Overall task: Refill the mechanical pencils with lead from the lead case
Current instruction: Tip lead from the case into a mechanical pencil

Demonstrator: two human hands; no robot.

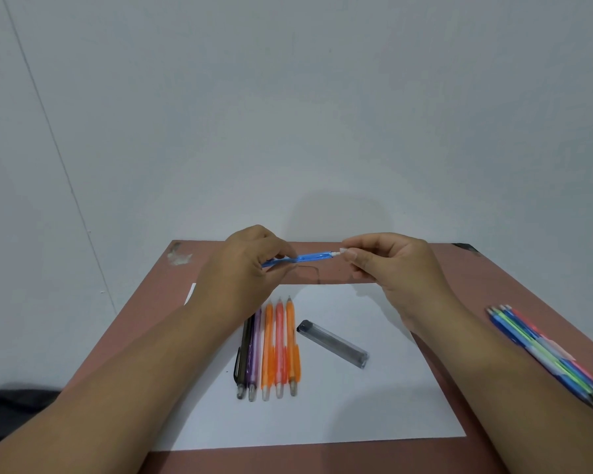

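Note:
My left hand (249,265) grips a blue mechanical pencil (308,258), held level above the far part of the table. My right hand (387,265) pinches the small white cap (339,252) at the pencil's right end. Below the hands, several pencils (271,347) lie side by side on a white sheet (374,405): a black one, a purple one and three orange ones. A clear grey lead case (332,343) lies slanted on the sheet just right of that row.
A second bundle of blue, green and pink pencils (545,350) lies at the table's right edge, beside my right forearm. The reddish-brown table (493,289) stands against a pale wall. Dark cloth (11,405) shows at the lower left.

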